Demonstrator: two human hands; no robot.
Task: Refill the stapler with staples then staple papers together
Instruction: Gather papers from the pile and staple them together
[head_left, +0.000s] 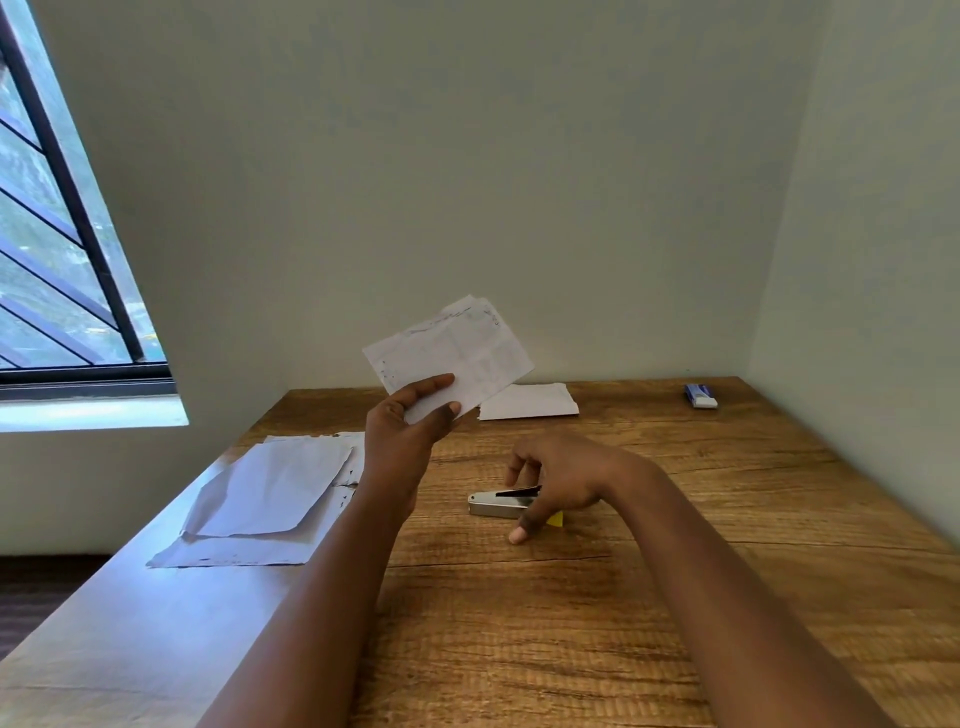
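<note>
My left hand (402, 431) holds a small stack of white papers (457, 353) up above the table, pinched at their lower edge between thumb and fingers. A silver stapler (496, 504) with a yellow base lies on the wooden table (675, 571) near the middle. Over the stapler's rear end hovers my right hand (553, 480), fingers spread and curled around it; whether it touches the stapler I cannot tell. A small blue and white staple box (701, 396) sits at the far right of the table.
Several loose white sheets (270, 499) lie at the table's left edge. Another folded white paper (527, 401) rests by the back wall. Walls close the table in at the back and right. A window is at the left.
</note>
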